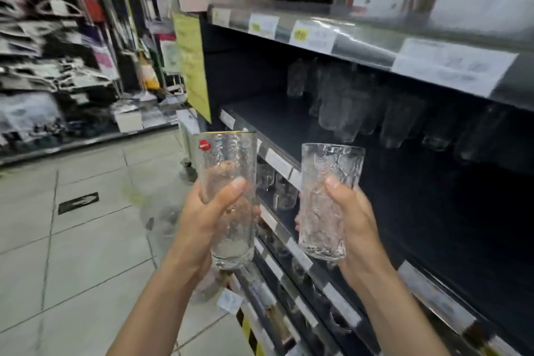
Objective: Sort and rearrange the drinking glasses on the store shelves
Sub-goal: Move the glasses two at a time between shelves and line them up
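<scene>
Shelving fills the right half of the frame, running from upper centre to the lower right corner; tiled floor takes the lower left, and blurred racks of goods stand at upper left. On the dark middle shelf, right of centre, a row of clear glasses stands toward the back, blurred, so their count and pattern cannot be confirmed; the front left part of that board shows bare. More glasses sit on the shelf below, partly visible between the two hands. Two textured tumblers are held upright in front of the shelving, at centre frame and apart from each other. The left glass is the taller, with a gold-toned rim; the right glass is shorter and more deeply patterned. The left hand wraps the lower half of its glass, thumb across the front; the right hand grips likewise, thumb on the near wall, fingers curled behind. Price labels line the shelf edges, unreadable. A small red sticker sits near the left glass's rim. Assessment: the step in hand appears to be comparing or carrying two unlike glasses, neither placed. The next move likely calls for matching each to its own kind on the shelf and setting it down upright, one at a time, without knocking the neighbours.
</scene>
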Demonstrator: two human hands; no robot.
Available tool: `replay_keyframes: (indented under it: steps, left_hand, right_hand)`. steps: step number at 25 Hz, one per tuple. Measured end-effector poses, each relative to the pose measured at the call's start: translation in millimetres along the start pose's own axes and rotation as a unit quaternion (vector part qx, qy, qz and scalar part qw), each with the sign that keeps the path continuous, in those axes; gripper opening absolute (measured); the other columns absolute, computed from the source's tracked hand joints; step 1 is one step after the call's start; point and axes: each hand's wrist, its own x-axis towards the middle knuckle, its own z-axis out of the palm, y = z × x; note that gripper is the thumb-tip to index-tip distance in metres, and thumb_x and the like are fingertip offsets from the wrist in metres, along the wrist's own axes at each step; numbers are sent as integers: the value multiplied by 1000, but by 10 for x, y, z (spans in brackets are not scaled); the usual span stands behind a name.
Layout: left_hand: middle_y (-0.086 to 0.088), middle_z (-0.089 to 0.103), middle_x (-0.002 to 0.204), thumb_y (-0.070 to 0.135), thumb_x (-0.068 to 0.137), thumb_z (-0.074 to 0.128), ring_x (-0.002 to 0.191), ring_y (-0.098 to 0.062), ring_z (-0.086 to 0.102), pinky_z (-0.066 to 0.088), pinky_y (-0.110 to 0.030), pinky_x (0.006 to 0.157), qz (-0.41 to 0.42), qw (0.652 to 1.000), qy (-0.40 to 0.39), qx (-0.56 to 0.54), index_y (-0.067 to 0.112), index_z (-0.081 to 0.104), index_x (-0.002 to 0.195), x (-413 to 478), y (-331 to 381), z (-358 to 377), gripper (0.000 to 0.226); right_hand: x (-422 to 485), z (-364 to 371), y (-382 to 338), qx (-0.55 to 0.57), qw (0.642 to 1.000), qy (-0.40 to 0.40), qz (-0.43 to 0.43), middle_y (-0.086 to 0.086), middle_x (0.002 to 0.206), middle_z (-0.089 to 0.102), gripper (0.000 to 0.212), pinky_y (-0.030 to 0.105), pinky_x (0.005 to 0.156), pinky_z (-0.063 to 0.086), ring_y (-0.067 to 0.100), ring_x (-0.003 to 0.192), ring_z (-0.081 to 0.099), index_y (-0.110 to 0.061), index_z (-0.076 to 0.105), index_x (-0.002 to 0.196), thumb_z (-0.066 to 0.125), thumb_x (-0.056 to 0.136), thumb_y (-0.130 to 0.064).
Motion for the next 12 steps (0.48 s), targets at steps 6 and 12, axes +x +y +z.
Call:
replay_keyframes:
  steps: [6,12]
  left_hand:
    - [-10,75,105,57,57,86,82,-33,74,58,-39,74,-3,999,15,47,15,59,123,630,130,-673,83]
    - [-17,71,117,47,63,86,86,-35,74,58,-48,80,-11,999,44,19,12,53,134,1154,208,-1207,86]
  right_hand:
    - [654,808,226,7,1000,-22,7,1,135,64,114,63,107,41,30,125,59,-29,50,137,82,40,-79]
    - [1071,1322,455,21,998,-37,40,16,144,52,123,69,110,32,42,135,46,-14,45,145,79,47,-79]
